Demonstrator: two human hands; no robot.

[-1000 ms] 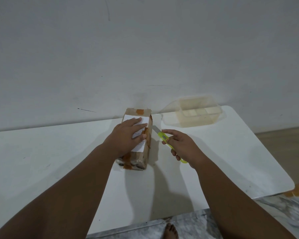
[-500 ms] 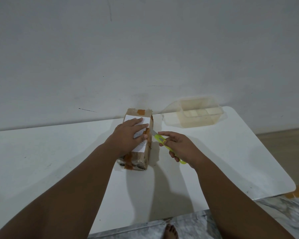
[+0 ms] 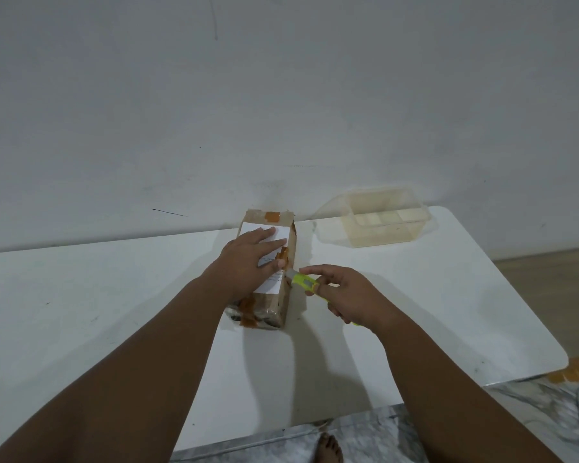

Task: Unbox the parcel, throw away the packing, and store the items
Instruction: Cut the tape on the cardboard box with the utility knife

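A brown cardboard parcel (image 3: 283,295) with a white label and orange tape lies on the white table (image 3: 114,295), its far end near the wall. My left hand (image 3: 248,262) presses flat on its top, fingers spread over the label. My right hand (image 3: 351,299) grips a yellow-green utility knife (image 3: 304,283). The knife's blade tip touches the parcel's right upper edge, just below my left thumb.
A clear plastic container (image 3: 385,222) with its lid leaning behind it stands at the table's back right. The wall runs along the table's far edge. Marble-patterned floor and my bare foot (image 3: 330,449) show below the table's near edge.
My right hand has brought the knife down along the parcel's right edge, toward me. The blade now meets the edge nearer my left thumb. My left hand has stayed pressed on the parcel.
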